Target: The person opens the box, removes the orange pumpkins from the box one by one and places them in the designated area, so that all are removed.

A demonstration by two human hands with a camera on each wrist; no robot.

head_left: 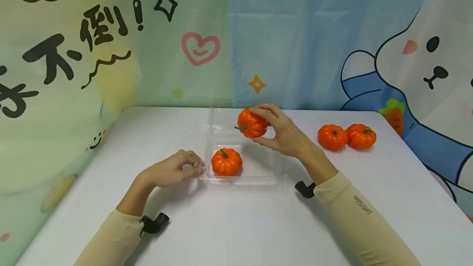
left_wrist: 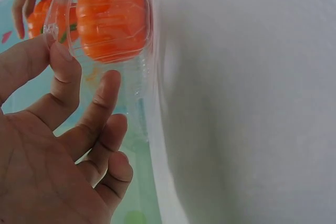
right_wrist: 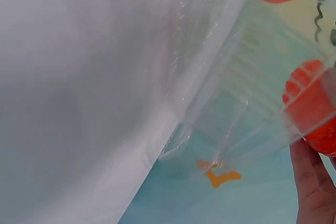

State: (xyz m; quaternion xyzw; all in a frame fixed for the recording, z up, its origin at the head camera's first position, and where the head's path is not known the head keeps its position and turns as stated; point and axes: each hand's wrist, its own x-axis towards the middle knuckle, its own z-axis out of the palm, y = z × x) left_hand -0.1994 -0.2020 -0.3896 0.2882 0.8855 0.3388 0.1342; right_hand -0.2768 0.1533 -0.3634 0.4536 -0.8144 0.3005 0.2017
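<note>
In the head view a clear plastic clamshell box (head_left: 258,171) lies open on the table, its lid folded back toward the curtain. One orange toy pumpkin (head_left: 227,162) with a green stem sits in the box's left part. My right hand (head_left: 282,132) grips a second orange pumpkin (head_left: 252,123) above the box, thumb below and fingers on top. At the box's front left edge, my left hand (head_left: 173,169) pinches the rim between thumb and index finger; the left wrist view shows this pinch, the other fingers (left_wrist: 107,90) loosely bent.
Two more orange pumpkins, a left one (head_left: 332,137) and a right one (head_left: 361,136), sit side by side on the white table (head_left: 236,225) at the right. A printed curtain (head_left: 288,40) hangs behind the table. Black wrist mounts (head_left: 156,223) sit on both sleeves.
</note>
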